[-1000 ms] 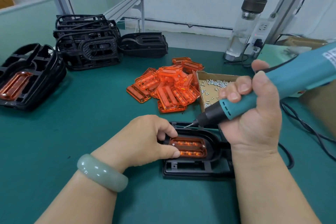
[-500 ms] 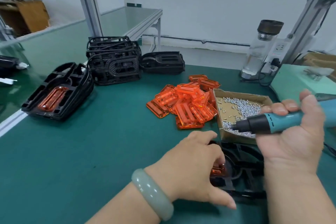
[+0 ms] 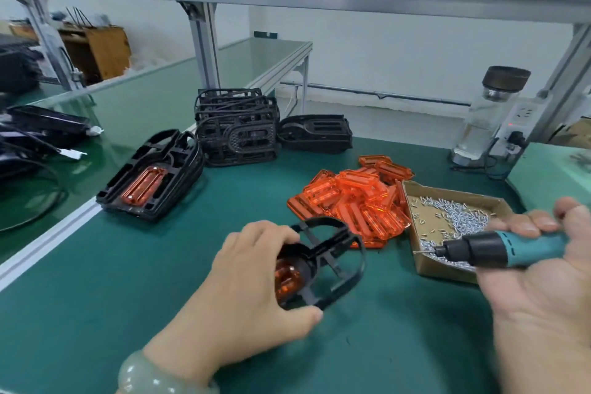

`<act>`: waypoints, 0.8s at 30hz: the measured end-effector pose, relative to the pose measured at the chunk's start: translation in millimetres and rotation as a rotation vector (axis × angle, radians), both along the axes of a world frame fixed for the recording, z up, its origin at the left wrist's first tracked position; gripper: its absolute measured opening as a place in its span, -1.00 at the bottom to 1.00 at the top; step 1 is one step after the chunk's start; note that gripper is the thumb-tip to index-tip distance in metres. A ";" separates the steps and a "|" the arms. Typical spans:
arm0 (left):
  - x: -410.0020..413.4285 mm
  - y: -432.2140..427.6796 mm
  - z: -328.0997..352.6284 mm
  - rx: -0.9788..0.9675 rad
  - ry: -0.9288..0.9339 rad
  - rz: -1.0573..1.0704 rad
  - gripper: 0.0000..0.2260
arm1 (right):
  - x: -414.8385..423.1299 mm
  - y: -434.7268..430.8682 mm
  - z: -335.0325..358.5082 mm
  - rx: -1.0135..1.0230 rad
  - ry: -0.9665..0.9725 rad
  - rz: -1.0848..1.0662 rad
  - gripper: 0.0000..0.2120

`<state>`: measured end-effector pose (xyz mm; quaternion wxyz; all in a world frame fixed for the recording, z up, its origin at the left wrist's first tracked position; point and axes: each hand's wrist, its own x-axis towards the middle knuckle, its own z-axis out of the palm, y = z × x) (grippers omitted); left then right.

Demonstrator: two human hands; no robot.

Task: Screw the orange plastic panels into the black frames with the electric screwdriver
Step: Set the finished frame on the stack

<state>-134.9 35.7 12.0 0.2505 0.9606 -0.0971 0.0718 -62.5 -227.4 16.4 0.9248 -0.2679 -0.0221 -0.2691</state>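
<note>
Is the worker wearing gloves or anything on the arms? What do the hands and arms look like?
No gloves: the left hand and the right hand are both bare, and no sleeves show on either forearm. The only thing worn is a smooth, rounded, pale green bangle with cloudy lighter patches, on the left wrist. No rings or watch show.

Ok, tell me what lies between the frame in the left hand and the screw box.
Head view: the near edge of the orange panel pile fills that gap between the black frame and the cardboard screw box.
</note>
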 end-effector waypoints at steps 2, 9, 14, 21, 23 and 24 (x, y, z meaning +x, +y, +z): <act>-2.1 26.2 4.0 0.043 -0.043 0.132 -0.33 | -1.2 3.6 -2.6 -0.024 -0.004 0.006 -0.96; -22.9 101.4 -5.1 0.018 0.040 0.491 -0.44 | -2.9 9.7 -4.9 -0.070 0.011 0.024 -0.96; -23.3 186.2 -63.9 -0.029 0.111 0.742 -0.41 | -3.5 12.0 -4.9 -0.061 0.024 0.045 -0.94; -4.6 306.8 -158.5 0.130 0.070 0.774 -0.19 | -3.2 10.9 -5.8 -0.073 0.043 0.048 -0.94; 3.1 303.6 -156.7 0.165 0.106 0.759 -0.23 | -3.2 11.1 -5.5 -0.079 0.041 0.055 -0.93; 7.3 295.9 -149.9 0.139 0.106 0.767 -0.23 | -3.2 11.4 -5.4 -0.083 0.040 0.058 -0.93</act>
